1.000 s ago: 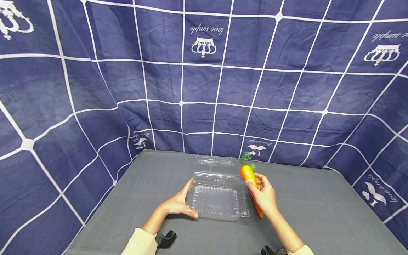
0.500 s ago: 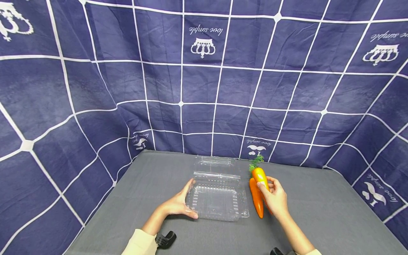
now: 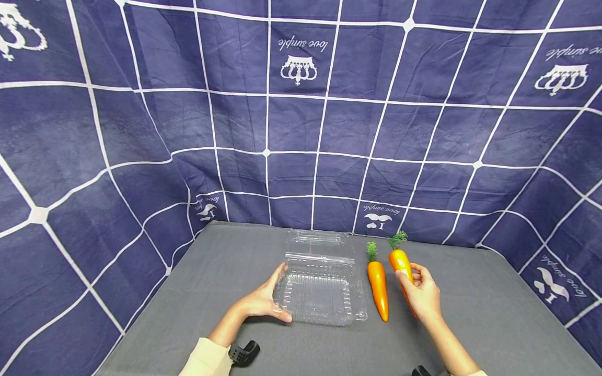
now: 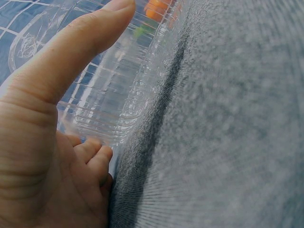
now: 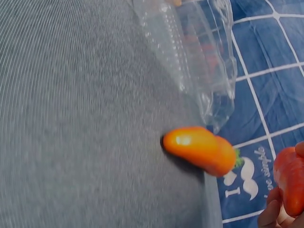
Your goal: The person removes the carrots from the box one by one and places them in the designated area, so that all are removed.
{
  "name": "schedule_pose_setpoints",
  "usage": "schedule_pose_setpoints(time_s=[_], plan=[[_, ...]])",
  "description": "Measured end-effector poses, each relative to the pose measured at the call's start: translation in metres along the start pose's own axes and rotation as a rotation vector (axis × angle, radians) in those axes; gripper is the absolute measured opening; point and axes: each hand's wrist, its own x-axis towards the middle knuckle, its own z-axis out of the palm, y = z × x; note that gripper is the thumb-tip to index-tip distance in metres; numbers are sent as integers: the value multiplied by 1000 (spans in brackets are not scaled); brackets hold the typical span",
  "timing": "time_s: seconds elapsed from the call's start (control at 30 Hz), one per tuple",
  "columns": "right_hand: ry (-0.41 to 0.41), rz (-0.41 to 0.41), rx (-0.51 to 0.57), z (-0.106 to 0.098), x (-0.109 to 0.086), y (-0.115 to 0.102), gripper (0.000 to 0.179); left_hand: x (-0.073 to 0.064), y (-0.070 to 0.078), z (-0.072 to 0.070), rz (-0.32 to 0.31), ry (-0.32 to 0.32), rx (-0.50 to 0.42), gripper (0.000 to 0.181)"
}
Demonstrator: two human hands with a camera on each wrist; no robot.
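A clear plastic clamshell container (image 3: 317, 297) sits on the grey table, its lid (image 3: 317, 241) folded back toward the wall. My left hand (image 3: 261, 299) holds its left side, thumb at the front corner and fingers along the side. The left wrist view shows the thumb (image 4: 71, 52) across the container wall. To the right of the container lies an orange carrot (image 3: 378, 290) with a green leafy top, seen end-on in the right wrist view. My right hand (image 3: 420, 292) grips a second carrot (image 3: 400, 261) farther right, thumb on top; its lower part is partly hidden by the hand.
A grey cloth (image 3: 494, 313) covers the table. Blue curtain (image 3: 301, 125) with white grid lines hangs behind and at both sides, meeting the table's back edge. A black wrist strap (image 3: 244, 353) shows at the left sleeve.
My right hand has moved right with its carrot, away from the container. The other carrot, mostly covered before, now shows whole on the table. My left hand and the container have stayed put.
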Motion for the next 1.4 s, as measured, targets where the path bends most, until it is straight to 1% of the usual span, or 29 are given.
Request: schedule_pose_setpoints(time_s=[0.3, 0.43, 0.67, 0.83, 1.07, 1.2, 1.4], plan=[[32, -4, -29, -8, 4, 10, 50, 1, -1, 0, -4, -2, -9, 134], [42, 11, -23, -12, 5, 14, 49, 0, -1, 0, 1, 0, -8, 134], [64, 43, -56, -20, 9, 22, 51, 0, 0, 0, -3, 2, -8, 134], [68, 48, -63, -25, 13, 29, 52, 0, 0, 0, -3, 5, -10, 134], [99, 64, -77, -29, 17, 41, 50, 1, -1, 0, 4, 4, 1, 134], [98, 63, -103, -32, 19, 49, 51, 1, -1, -1, 2, -4, 4, 135], [82, 64, -159, -34, 21, 58, 54, 1, -1, -1, -19, -8, -5, 135]])
